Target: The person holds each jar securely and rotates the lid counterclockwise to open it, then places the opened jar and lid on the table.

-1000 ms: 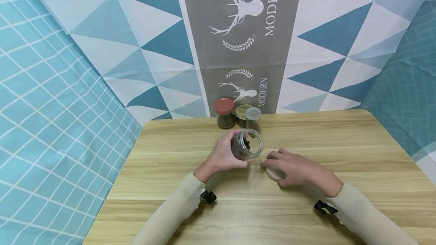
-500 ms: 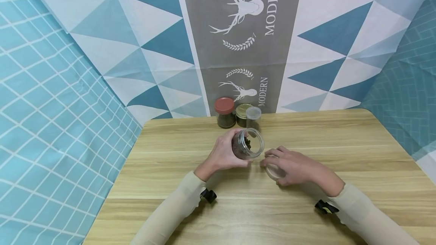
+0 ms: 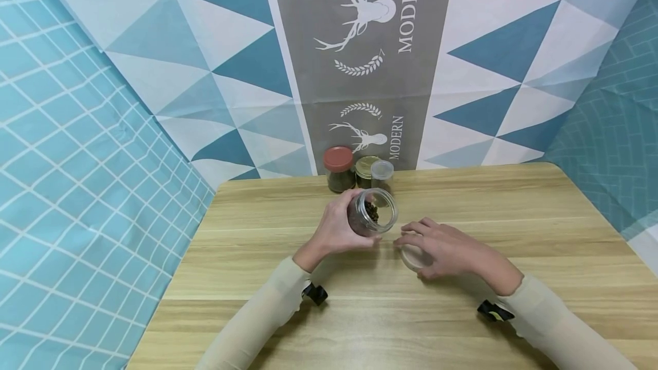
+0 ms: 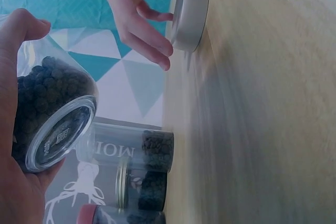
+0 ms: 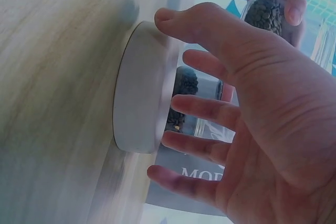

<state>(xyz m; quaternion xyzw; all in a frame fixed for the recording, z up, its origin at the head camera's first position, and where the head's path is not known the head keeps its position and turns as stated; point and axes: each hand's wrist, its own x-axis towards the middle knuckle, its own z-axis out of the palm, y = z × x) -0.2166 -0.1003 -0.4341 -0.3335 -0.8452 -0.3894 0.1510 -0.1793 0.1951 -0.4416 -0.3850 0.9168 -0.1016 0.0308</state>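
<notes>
Jar (image 3: 362,219) in left fingers (image 3: 350,195), open gap between rim (image 3: 395,210) and lid (image 3: 412,259)

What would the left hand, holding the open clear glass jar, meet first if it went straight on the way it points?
Likely the slim, clear cylindrical jar with a translucent lid, though the left hand holds the glass jar raised, so it might pass above.

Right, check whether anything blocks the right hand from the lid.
Nothing visible does. The right hand is over the lid, fingers spread near its rim. The left hand holds the open jar to one side, and the other three jars stand farther back.
</notes>
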